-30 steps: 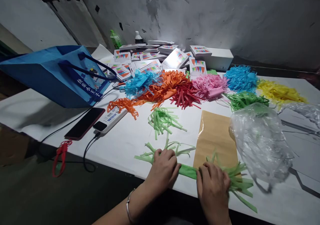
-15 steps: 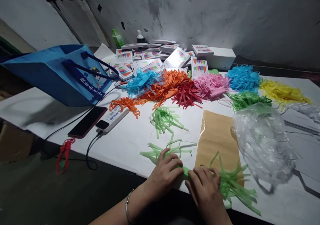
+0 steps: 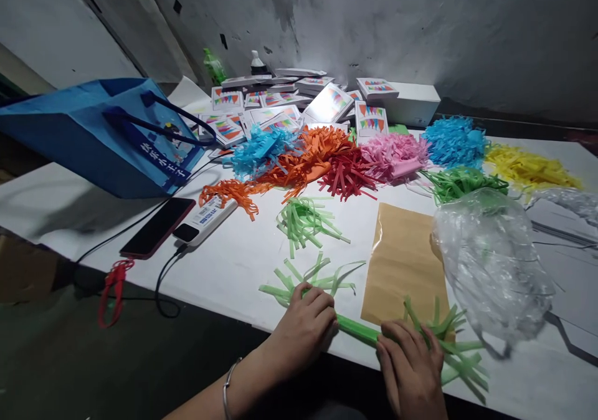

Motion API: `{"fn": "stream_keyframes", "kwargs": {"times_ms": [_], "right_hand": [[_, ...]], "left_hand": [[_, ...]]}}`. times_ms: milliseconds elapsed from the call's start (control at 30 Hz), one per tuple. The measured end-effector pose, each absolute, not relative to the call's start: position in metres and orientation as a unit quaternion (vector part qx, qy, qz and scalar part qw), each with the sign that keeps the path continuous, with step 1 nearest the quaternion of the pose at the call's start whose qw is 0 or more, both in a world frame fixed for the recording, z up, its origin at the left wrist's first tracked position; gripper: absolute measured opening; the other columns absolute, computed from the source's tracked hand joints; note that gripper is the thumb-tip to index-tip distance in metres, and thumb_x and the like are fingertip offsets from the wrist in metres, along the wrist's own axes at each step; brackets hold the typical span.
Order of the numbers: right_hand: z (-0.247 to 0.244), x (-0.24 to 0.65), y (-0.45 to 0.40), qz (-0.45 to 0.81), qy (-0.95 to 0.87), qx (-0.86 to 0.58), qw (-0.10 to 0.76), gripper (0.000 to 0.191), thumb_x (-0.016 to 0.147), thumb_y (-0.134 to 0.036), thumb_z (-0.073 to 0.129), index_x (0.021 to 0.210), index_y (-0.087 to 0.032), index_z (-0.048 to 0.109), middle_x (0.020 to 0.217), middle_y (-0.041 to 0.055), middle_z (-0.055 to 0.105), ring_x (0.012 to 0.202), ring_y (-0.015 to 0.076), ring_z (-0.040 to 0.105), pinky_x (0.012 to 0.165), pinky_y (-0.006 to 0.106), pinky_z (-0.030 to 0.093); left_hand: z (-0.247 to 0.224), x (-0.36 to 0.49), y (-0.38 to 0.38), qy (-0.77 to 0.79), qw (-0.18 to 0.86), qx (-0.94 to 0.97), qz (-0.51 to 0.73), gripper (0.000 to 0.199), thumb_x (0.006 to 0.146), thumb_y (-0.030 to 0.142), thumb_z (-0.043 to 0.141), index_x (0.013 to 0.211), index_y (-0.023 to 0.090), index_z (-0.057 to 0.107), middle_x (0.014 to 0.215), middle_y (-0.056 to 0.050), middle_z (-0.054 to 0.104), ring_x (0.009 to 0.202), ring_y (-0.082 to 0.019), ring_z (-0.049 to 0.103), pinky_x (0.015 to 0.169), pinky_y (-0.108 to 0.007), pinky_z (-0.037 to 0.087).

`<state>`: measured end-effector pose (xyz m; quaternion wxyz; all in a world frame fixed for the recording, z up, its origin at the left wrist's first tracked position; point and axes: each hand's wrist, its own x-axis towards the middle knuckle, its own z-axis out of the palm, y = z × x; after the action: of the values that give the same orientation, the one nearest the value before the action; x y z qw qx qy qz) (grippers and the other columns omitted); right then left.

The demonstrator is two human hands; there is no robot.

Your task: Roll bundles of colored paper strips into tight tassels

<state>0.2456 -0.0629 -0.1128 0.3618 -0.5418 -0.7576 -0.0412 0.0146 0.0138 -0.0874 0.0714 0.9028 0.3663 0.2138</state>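
Note:
A green paper strip (image 3: pixel 357 329) with fringed ends lies along the table's front edge, its flat middle bare between my hands. My left hand (image 3: pixel 311 314) is closed round its left part, where fringes spread out beyond the fingers. Farther right, my right hand (image 3: pixel 411 357) is closed on the other part, with fringes fanning out over a brown envelope (image 3: pixel 404 264). Behind my left hand sits a light green tassel (image 3: pixel 308 220), apart from both hands.
Orange (image 3: pixel 317 152), red, pink, blue, yellow and green fringe piles line the table's middle. Behind them are stacked boxes (image 3: pixel 371 121). A blue bag (image 3: pixel 116 139), a phone (image 3: pixel 157 228) and a power bank (image 3: pixel 205 220) lie left; a clear plastic bag (image 3: pixel 490 264) lies right.
My right hand has moved right, away from my left hand, and more of the green strip's middle shows between them. The view has shifted slightly.

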Motion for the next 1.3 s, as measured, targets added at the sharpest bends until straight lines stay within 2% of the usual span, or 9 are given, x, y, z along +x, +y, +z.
{"fn": "stream_keyframes", "kwargs": {"times_ms": [100,267,367,467,567,767,1067,1233,1300], "right_hand": [[-0.112,0.231,-0.063,-0.049,-0.693,-0.621,0.364,0.016,0.096,-0.017,0.058,0.082,-0.022,0.064,0.098,0.0042,0.073,0.097,0.026,0.068,0.108,0.053,0.03],[-0.12,0.222,-0.062,-0.052,-0.726,-0.573,0.378,0.027,0.101,-0.015,0.043,0.103,-0.02,0.069,0.1,0.007,0.073,0.098,0.0242,0.065,0.11,0.051,0.028],[-0.123,0.227,-0.063,-0.023,-0.755,-0.519,0.4,0.026,0.101,-0.018,0.045,0.107,-0.019,0.07,0.097,0.0053,0.074,0.096,0.0217,0.064,0.112,0.047,0.026],[-0.122,0.232,-0.068,-0.018,-0.777,-0.494,0.391,0.018,0.1,-0.025,0.055,0.105,-0.018,0.071,0.097,0.0035,0.075,0.096,0.0213,0.064,0.112,0.045,0.027],[-0.12,0.233,-0.073,-0.012,-0.778,-0.485,0.4,0.016,0.101,-0.023,0.056,0.097,-0.019,0.071,0.09,0.0015,0.074,0.091,0.0189,0.064,0.109,0.043,0.03],[-0.117,0.23,-0.08,0.035,-0.754,-0.503,0.422,0.019,0.102,-0.021,0.053,0.094,-0.019,0.07,0.086,0.0009,0.072,0.087,0.0186,0.065,0.103,0.044,0.032],[-0.115,0.219,-0.077,-0.008,-0.695,-0.612,0.377,0.019,0.099,-0.021,0.052,0.084,-0.023,0.063,0.083,0.0013,0.07,0.088,0.0229,0.063,0.106,0.049,0.027],[-0.119,0.215,-0.074,-0.012,-0.735,-0.538,0.413,0.031,0.104,-0.021,0.04,0.099,-0.019,0.07,0.094,0.0044,0.073,0.096,0.0214,0.064,0.115,0.048,0.022],[-0.123,0.215,-0.074,-0.027,-0.758,-0.497,0.421,0.028,0.103,-0.02,0.044,0.102,-0.017,0.071,0.093,0.0041,0.074,0.097,0.0213,0.065,0.117,0.049,0.021]], "left_hand": [[-0.084,0.022,0.016,0.393,0.07,0.9,0.177,0.009,0.09,0.016,0.057,0.081,0.019,0.056,0.088,-0.004,0.063,0.087,-0.023,0.055,0.092,-0.045,0.034],[-0.088,0.024,0.021,0.36,0.07,0.907,0.208,0.011,0.089,0.009,0.058,0.088,0.019,0.059,0.095,-0.003,0.066,0.087,-0.021,0.056,0.095,-0.045,0.032],[-0.089,0.017,0.018,0.286,0.083,0.932,0.208,0.016,0.09,0.006,0.057,0.095,0.021,0.061,0.094,-0.001,0.068,0.087,-0.019,0.057,0.098,-0.043,0.032],[-0.089,0.011,0.008,0.272,0.094,0.933,0.214,0.004,0.095,0.02,0.06,0.092,0.021,0.062,0.089,-0.001,0.068,0.084,-0.02,0.056,0.096,-0.042,0.034],[-0.089,0.009,-0.002,0.264,0.11,0.93,0.232,0.008,0.097,0.026,0.059,0.091,0.021,0.062,0.085,-0.001,0.068,0.081,-0.019,0.056,0.094,-0.042,0.035],[-0.094,0.013,-0.011,0.295,0.163,0.896,0.288,0.014,0.098,0.016,0.052,0.087,0.02,0.06,0.083,-0.002,0.066,0.081,-0.019,0.052,0.089,-0.042,0.035],[-0.08,0.03,-0.022,0.441,0.19,0.847,0.227,0.008,0.087,0.013,0.053,0.082,0.02,0.053,0.094,-0.005,0.06,0.091,-0.024,0.053,0.09,-0.047,0.035],[-0.08,0.035,-0.023,0.452,0.184,0.847,0.21,0.01,0.088,0.011,0.051,0.086,0.02,0.055,0.096,-0.006,0.062,0.092,-0.025,0.053,0.089,-0.047,0.035],[-0.08,0.035,-0.024,0.448,0.189,0.849,0.207,0.012,0.09,0.011,0.049,0.085,0.019,0.057,0.094,-0.005,0.063,0.091,-0.025,0.053,0.09,-0.047,0.035]]}}
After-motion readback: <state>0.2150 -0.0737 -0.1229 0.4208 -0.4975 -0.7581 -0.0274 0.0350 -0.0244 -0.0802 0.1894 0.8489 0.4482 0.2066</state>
